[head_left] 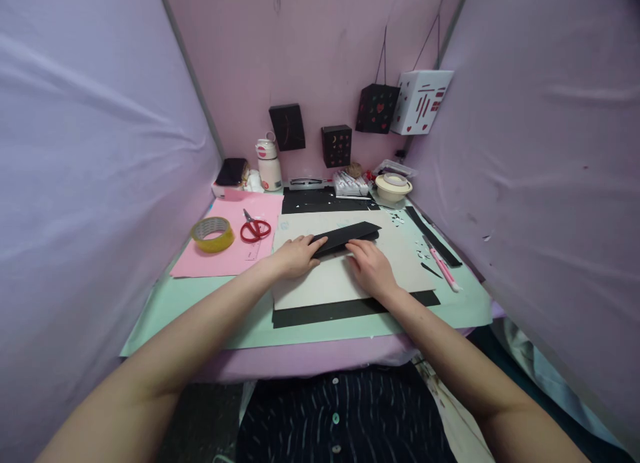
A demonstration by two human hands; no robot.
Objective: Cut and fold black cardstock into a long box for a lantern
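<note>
A folded piece of black card lies slantwise over the white board in the middle of the table. My left hand grips its left end, thumb and fingers on either side. At its near edge, toward the right end, my right hand pinches the card with bent fingers. Part of the card's lower side is hidden by both hands. Beneath the white board, a black sheet sticks out along the front.
Left, a roll of yellow tape and red-handled scissors rest on pink paper. Right are a pink craft knife, a black strip and small paper scraps. A bottle and bowl stand behind; decorated boxes hang above.
</note>
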